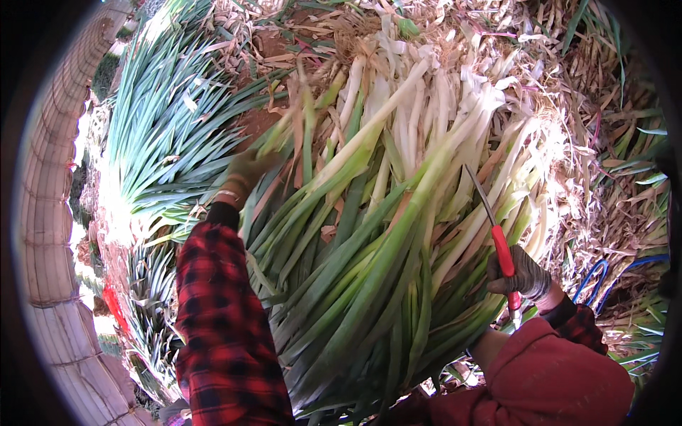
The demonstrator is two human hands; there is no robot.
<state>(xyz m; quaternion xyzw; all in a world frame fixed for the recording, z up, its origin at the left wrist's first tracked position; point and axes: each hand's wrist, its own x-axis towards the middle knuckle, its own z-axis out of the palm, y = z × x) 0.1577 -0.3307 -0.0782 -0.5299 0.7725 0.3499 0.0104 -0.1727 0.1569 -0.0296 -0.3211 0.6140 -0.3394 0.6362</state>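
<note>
A broad heap of long green onions [369, 270] lies in front of me, pale root ends away, dark green leaves toward me. On the left, my gloved left hand [249, 170] is closed around a few yellowish-green onion leaves [284, 131], slightly blurred by motion. My right hand [526, 275], in a dark glove, grips a red-handled knife [502, 252] at the right edge of the heap. Its thin blade points up and to the left, over the white stems. The handle's metal end sticks out below the fist.
Another green onion bundle [163, 121] lies at the upper left. Dry husks [590, 206] cover the ground at right, near a blue cord [593, 280]. A pale curved wall or rail [53, 234] runs along the left. A dark red garment [561, 376] fills the lower right.
</note>
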